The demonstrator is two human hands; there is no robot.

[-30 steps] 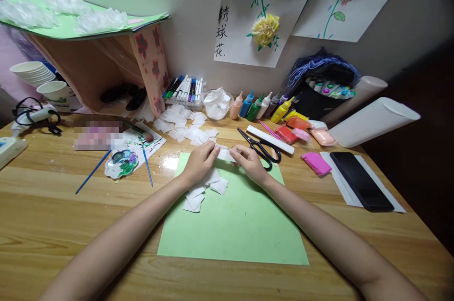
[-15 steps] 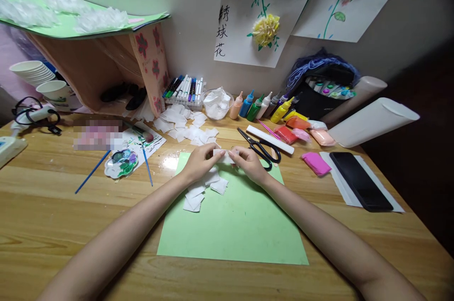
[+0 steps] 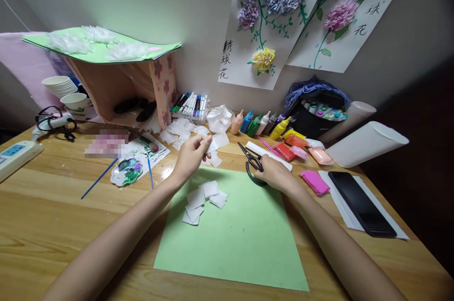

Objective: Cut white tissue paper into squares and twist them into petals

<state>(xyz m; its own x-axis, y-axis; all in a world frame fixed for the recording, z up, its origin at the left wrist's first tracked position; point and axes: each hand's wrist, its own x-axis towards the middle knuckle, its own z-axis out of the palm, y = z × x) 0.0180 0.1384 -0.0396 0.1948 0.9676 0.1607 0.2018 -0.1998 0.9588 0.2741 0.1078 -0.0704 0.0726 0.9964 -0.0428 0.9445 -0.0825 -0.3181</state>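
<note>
My left hand pinches a piece of thin white paper between thumb and fingers, held up past the far edge of a light green sheet. On the right, my right hand has its fingers closed around a handle of the black scissors, whose blades point away and to the left. The scissors lie at the sheet's far right corner, and part of their handle is hidden by my hand. Several small white paper squares lie loosely overlapped on the green sheet's left part.
More white paper pieces are scattered beyond my left hand, near a clear bowl of white paper. Paint bottles line the wall. A paint palette and brushes lie left; a black phone and clay packs lie right.
My hands have parted. The right has let go of the white paper and moved right onto the scissors; the left keeps the paper, shifted slightly left. The view has tilted up.
</note>
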